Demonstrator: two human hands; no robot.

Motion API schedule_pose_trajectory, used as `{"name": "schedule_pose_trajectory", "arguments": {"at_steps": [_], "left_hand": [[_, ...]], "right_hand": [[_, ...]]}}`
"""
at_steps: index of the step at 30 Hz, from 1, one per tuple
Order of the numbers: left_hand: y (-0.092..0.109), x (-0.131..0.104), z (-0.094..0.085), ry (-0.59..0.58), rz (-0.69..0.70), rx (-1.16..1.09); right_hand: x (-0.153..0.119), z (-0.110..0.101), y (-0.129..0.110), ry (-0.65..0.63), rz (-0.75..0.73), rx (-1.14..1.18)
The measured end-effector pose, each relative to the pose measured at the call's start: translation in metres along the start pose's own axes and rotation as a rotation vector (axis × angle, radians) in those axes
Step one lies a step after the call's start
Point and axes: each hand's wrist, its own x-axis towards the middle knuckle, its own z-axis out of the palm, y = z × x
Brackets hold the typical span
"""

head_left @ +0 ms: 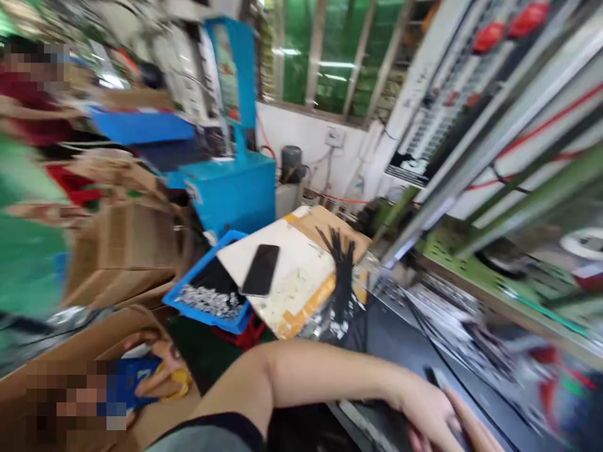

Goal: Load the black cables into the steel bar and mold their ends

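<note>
My left arm reaches across the front of the view from the lower left. At its end my left hand (426, 408), blurred by motion, has its fingers curled, and what they hold is hidden. Close against it at the bottom edge is my right hand (471, 422), mostly cut off, its fingers unclear. A small dark object (431, 376) shows just behind the left hand, its kind too blurred to tell. Both hands are over a dark worktop (396, 333). Beyond my forearm, a bundle of black strips (345, 276) lies across a worn white board (301, 276).
A black phone (260, 270) lies on the board. Left of it sits a blue tray (240, 323) with small silvery parts. A person in blue and yellow (157, 376) is inside a cardboard box (164, 323) at lower left. Green-and-metal machine framing (499, 282) borders the right.
</note>
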Motion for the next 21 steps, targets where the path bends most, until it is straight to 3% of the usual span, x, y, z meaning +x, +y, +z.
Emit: {"name": "schedule_pose_trajectory", "arguments": {"at_steps": [1, 3, 5, 6, 7, 10, 13, 15, 18, 19, 21], "left_hand": [[0.004, -0.010, 0.001, -0.019, -0.056, -0.038], [0.010, -0.029, -0.005, 0.093, 0.026, -0.011], [0.014, -0.041, -0.021, 0.414, 0.113, 0.251], [0.018, -0.044, -0.030, 0.601, 0.138, 0.403], [0.022, -0.045, -0.038, 0.700, 0.191, 0.518], [0.037, -0.044, -0.055, 0.658, 0.399, 0.665], [0.046, -0.035, -0.069, 0.673, 0.462, 0.705], [0.045, -0.027, -0.080, 0.815, 0.390, 0.789], [0.031, -0.026, -0.089, 1.010, 0.199, 0.959], [0.024, -0.032, -0.086, 1.010, 0.144, 0.990], [0.006, -0.052, -0.070, 0.853, 0.071, 0.981]], "right_hand": [[-0.011, -0.007, 0.009, 0.009, 0.073, -0.035], [-0.025, -0.024, 0.026, 0.049, 0.242, -0.101], [-0.026, -0.036, 0.037, 0.098, 0.370, -0.121], [-0.021, -0.039, 0.040, 0.115, 0.389, -0.096], [-0.015, -0.039, 0.043, 0.070, 0.348, -0.034], [0.009, -0.032, 0.046, -0.106, 0.199, 0.288], [0.030, -0.026, 0.054, -0.017, 0.230, 0.422], [0.040, -0.028, 0.066, 0.065, 0.272, 0.310], [0.037, -0.036, 0.080, 0.029, 0.266, 0.135], [0.029, -0.038, 0.080, 0.008, 0.247, 0.111], [0.000, -0.040, 0.067, -0.064, 0.179, 0.084]]}}
